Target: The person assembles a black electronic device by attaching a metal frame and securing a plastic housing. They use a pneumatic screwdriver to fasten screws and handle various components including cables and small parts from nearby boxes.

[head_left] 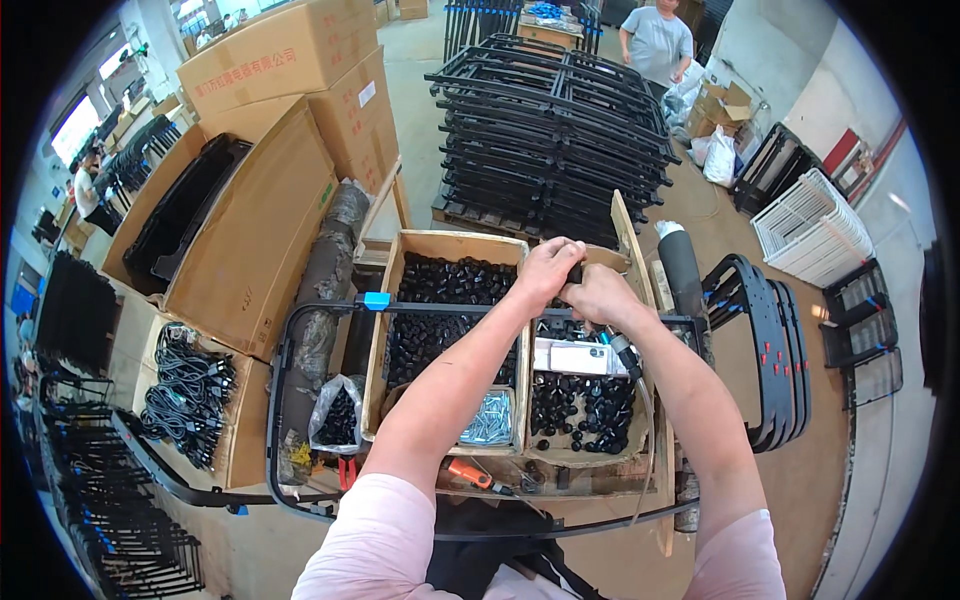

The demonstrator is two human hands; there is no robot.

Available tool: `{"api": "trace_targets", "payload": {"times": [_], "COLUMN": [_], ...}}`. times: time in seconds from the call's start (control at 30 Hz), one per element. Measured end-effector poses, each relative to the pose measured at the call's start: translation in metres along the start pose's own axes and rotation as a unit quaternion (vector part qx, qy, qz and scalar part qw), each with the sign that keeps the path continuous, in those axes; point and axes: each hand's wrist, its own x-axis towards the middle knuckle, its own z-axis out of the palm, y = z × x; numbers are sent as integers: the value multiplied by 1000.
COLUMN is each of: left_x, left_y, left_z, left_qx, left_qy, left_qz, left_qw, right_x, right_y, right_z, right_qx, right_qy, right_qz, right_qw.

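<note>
Over the far edge of the parts bins, my left hand (550, 272) and my right hand (606, 297) meet with fingers curled in. A small dark piece (575, 272) shows between them; its kind is mostly hidden by my fingers. Across the bins lies a black tubular frame (281, 380) with rounded corners and a blue clip (376, 300) on its far bar. Below my right wrist, a dark pneumatic screwdriver (625, 355) with a hose rests by a white phone (575, 357). The bins hold black plastic caps (455, 280) and silvery screws (489, 418).
An orange-handled tool (470, 472) lies on the near ledge, beside a bag of black parts (338, 415). Cartons (260, 210) and coiled cables (188, 390) stand left. Stacked black frames (550, 130) rise ahead; more frames (765, 350) stand right. A person (657, 45) stands far off.
</note>
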Motion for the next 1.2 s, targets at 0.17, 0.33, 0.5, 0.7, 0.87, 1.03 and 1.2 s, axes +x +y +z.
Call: {"api": "trace_targets", "payload": {"times": [0.17,0.33,0.5,0.7,0.87,1.03,1.2], "left_x": [-2,-3,-9,-15,-16,-15,-14], "left_y": [3,2,-5,-5,-4,-12,-12], "left_z": [-10,-12,-18,-23,-21,-27,-23], "left_qx": [-9,-5,-17,8,4,-51,-43], "left_qy": [-6,-18,-10,-3,-7,-11,-9], "left_qz": [-21,-13,2,2,-3,-26,-37], "left_qw": [1000,1000,1000,1000,1000,998,998], "right_x": [1,15,20,21,23,35,60], "right_y": [-10,0,1,-5,-3,2,23], "right_z": [5,14,18,20,22,30,42], "right_qx": [-2,10,-36,-36,-12,63,75], "right_qy": [-1,17,-2,-17,-24,-51,-42], "right_qz": [2,-18,-22,-14,7,16,10], "right_qw": [1000,1000,999,999,1000,997,996]}}
